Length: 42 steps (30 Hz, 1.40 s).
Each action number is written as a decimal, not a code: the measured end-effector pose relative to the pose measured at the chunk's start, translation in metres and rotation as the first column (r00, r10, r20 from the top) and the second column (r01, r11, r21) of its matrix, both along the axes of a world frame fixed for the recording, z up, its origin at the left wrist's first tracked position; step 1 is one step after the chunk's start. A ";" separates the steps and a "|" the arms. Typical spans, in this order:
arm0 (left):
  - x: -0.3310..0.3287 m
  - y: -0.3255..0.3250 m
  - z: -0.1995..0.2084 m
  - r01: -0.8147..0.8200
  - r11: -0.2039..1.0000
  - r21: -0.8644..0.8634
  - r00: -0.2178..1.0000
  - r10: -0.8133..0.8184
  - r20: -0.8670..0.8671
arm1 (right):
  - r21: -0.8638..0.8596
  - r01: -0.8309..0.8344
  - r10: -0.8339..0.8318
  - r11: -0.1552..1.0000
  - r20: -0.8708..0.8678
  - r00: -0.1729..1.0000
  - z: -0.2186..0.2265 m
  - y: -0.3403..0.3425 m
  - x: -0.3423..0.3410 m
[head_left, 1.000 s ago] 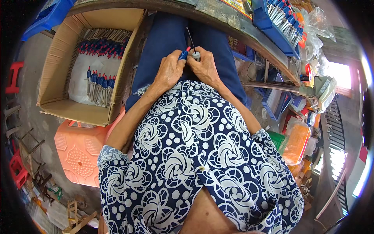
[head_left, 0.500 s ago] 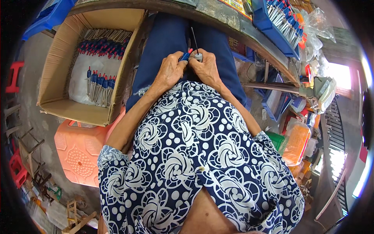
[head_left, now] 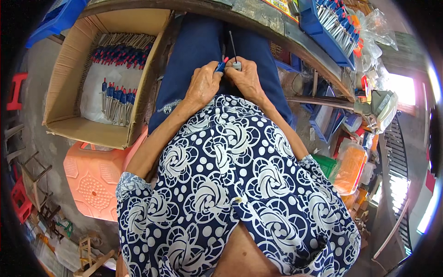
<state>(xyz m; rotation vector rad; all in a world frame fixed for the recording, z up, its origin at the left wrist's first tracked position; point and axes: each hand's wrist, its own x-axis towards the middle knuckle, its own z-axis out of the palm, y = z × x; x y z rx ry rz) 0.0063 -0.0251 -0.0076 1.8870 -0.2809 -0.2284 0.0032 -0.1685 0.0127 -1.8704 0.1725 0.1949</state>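
Note:
My left hand [head_left: 203, 85] is closed around a small blue piece with a red tip [head_left: 220, 66], held above my lap. Close beside it, my right hand [head_left: 246, 79] grips a grey cylindrical piece [head_left: 237, 65], from which a thin dark rod [head_left: 232, 44] points away from me. The fingers hide the lower parts of both pieces. On my left, a cardboard box [head_left: 62, 92] holds metal rods with blue and red ends: a dense row [head_left: 122, 51] at its far side and a smaller bunch [head_left: 119, 104] nearer me, lying on whitish plastic.
A worktable edge [head_left: 258, 25] crosses in front of my knees. On it at the right stands a blue bin [head_left: 318, 30] of similar metal rods. A salmon plastic stool [head_left: 94, 184] stands by the box. Blue trays [head_left: 326, 122] lie low at the right; another blue bin [head_left: 57, 21] is far left.
My hands have drawn slightly apart, the right one shifting a little rightward. The grey piece and its rod moved with it. The blue piece stays in my left hand.

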 end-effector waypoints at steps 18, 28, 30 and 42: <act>-0.003 -0.001 0.011 -0.007 1.000 0.000 0.999 0.007 0.038 | -0.260 0.031 0.016 0.965 0.176 0.984 0.003 0.002 -0.006; 0.003 0.004 0.012 -0.018 0.991 -0.135 0.999 0.012 -0.041 | -0.252 0.005 0.054 0.968 0.227 0.972 0.000 -0.002 -0.005; 0.010 0.012 0.016 0.056 0.887 -0.459 0.893 -0.250 -0.374 | -0.044 -0.006 0.011 0.999 0.113 0.994 0.008 -0.002 -0.006; 0.009 0.014 0.010 -0.204 0.688 -0.696 0.770 -0.326 -0.548 | -0.131 0.013 0.022 0.991 0.261 0.965 0.015 0.012 -0.003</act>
